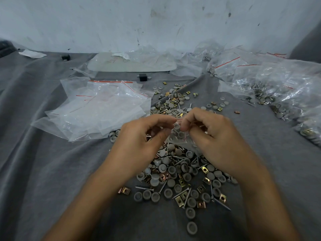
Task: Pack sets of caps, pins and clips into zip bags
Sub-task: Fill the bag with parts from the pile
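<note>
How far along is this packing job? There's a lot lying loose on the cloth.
Done: a heap of filled bags lies at the right. In hand: the left hand and right hand pinch the top of a small zip bag with grey caps inside. Left: a big loose pile of caps, pins and clips, and a stack of empty bags. Probably much to go.

left hand + right hand pinch zip bag | over loose parts pile

Cloth over worktop: plain dark grey. Caps: pale grey. Clips: brassy yellow, few coppery. Pins: silver. Zip bags at 10 o'clock: clear, red seal stripes. Wall: white, dark scuffs.
</note>
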